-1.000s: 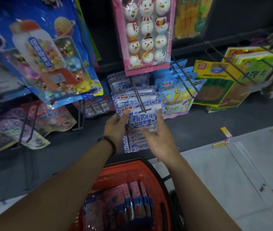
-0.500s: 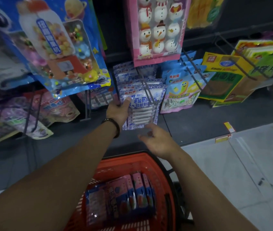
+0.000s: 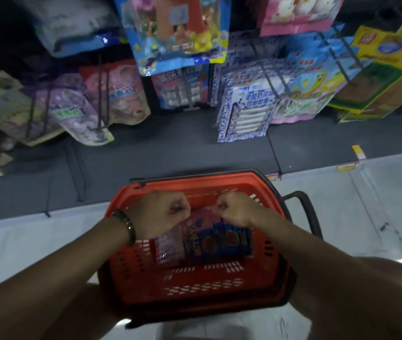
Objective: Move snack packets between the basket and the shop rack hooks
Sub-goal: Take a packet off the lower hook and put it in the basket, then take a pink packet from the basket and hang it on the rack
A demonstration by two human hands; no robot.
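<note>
A red plastic basket (image 3: 195,288) stands on the floor below me. Inside it lies a stack of pink and blue snack packets (image 3: 202,239). My left hand (image 3: 160,213) and my right hand (image 3: 235,208) are both down in the basket, fingers closed around the top edge of those packets. Above, blue-and-white packets (image 3: 246,104) hang on a rack hook (image 3: 272,78), apart from both hands.
Many other packets hang on hooks: purple and pink ones (image 3: 77,111) at left, a blue toy pack (image 3: 178,33) above, yellow-green ones (image 3: 379,74) at right. A dark base shelf (image 3: 170,155) runs under the rack. The basket's black handle (image 3: 305,212) sticks out right.
Both hands left the blue-and-white packets on the hook and dropped into the basket, closing on the pink and blue packets. The view tilted downward.
</note>
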